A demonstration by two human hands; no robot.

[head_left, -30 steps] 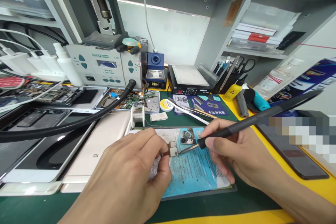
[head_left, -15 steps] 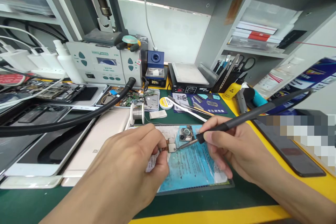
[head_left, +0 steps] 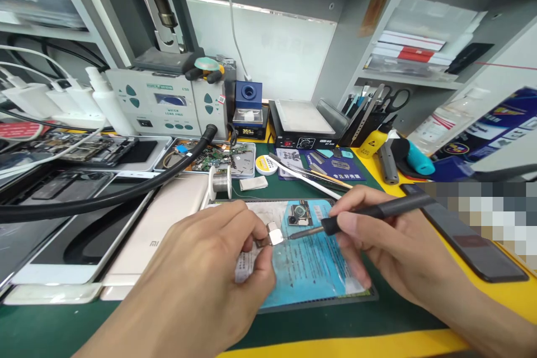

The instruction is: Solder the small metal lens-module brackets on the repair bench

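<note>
My left hand (head_left: 210, 257) pinches a small flex-cable part with shiny metal plates (head_left: 276, 235) between thumb and fingertips. Its cable end is mostly hidden by the fingers. In my right hand (head_left: 388, 240) is a black-handled soldering iron (head_left: 377, 211), held like a pen. The iron's tip points left and lies close to the plate's right edge; whether they touch I cannot tell. Beneath both hands is a blue and white printed sheet (head_left: 310, 268). A small camera module (head_left: 299, 213) lies on it, just beyond the iron.
A solder spool (head_left: 220, 183) stands behind the sheet. Phones and a gold back cover (head_left: 168, 224) fill the left. A thick black hose (head_left: 126, 198) crosses there. Behind are a rework station (head_left: 159, 103) and a heating plate (head_left: 304, 117). A dark phone (head_left: 470, 240) lies right.
The soldering iron has swung flatter, its rear end dropping, and its tip has shifted slightly right. The metal plate now shines brighter. Both hands have barely moved.
</note>
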